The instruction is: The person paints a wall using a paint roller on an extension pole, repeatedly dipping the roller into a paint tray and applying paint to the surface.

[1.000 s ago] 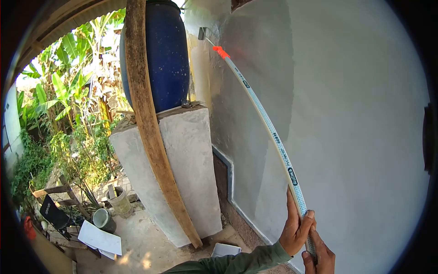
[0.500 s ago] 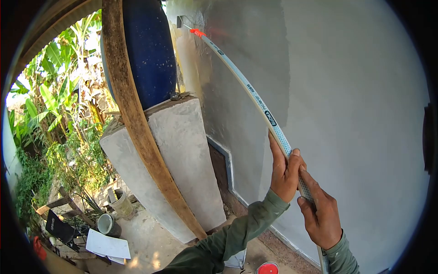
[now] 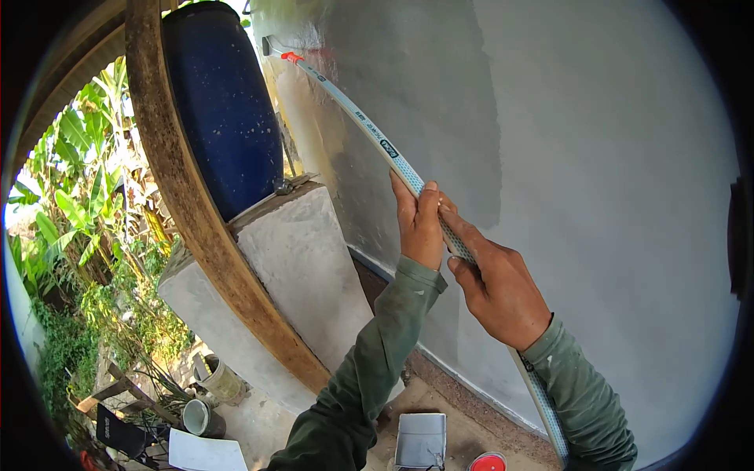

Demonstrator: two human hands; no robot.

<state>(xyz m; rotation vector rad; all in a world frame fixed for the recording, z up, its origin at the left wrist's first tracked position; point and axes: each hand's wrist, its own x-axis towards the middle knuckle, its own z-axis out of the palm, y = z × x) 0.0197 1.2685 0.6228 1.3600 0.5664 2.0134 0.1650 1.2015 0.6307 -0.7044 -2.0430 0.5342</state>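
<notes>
A long white-and-blue patterned pole (image 3: 353,112) runs up and left, with a paint roller (image 3: 267,45) at its far end and a red fitting just below the roller. The roller is at or near the left edge of the grey wall (image 3: 597,173); whether it touches cannot be made out. My left hand (image 3: 421,229) is wrapped round the pole higher up. Just below it, my right hand (image 3: 504,294) also grips the pole, whose lower end passes under my right forearm. A darker grey patch (image 3: 428,102) covers the upper left part of the wall.
Left of the wall, a blue barrel (image 3: 224,118) stands on a plastered block (image 3: 294,251), with a wooden post (image 3: 184,196) in front. On the floor are a paint tray (image 3: 421,432), a red round lid or can (image 3: 489,462), buckets (image 3: 203,418) and a white sheet (image 3: 206,453).
Both hands and the pole have moved up and left in view, and the roller sits further left. The camera view has shifted, bringing the paint tray into fuller sight.
</notes>
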